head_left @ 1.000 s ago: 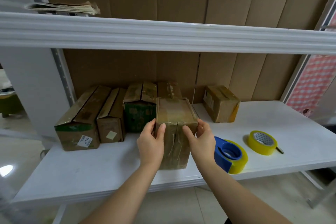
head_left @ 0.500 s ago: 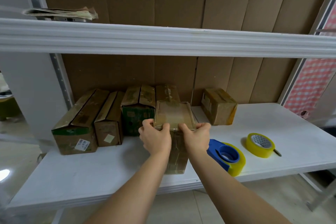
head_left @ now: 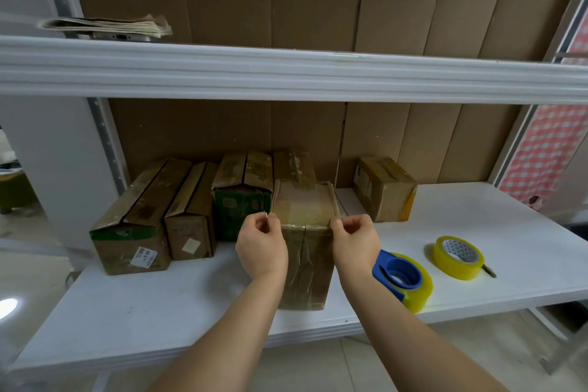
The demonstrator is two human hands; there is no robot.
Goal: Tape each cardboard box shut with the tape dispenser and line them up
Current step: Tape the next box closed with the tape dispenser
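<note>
I have the box (head_left: 304, 251) standing on end near the front edge of the white shelf (head_left: 477, 210), just in front of the row of boxes (head_left: 197, 210) along the cardboard back wall. My left hand (head_left: 261, 243) pinches the upper left corner of its top flap, and my right hand (head_left: 354, 240) pinches the upper right corner, fingers curled on both; the top face looks raised or not fully flat, though I cannot tell how far it is open. The cardboard looks worn and covered in old glossy tape, so I judge it light, a bit soft at the edges and slick where the tape runs. I would hold it by the bare corners or flat against the side walls, not on the taped seam down the front. The flaps will likely spring back if released, so one hand should press them down. The tape dispenser (head_left: 402, 278) lies just beside my right wrist, and a spare tape roll (head_left: 458, 258) sits further right, one more box (head_left: 385, 189) behind them.
</note>
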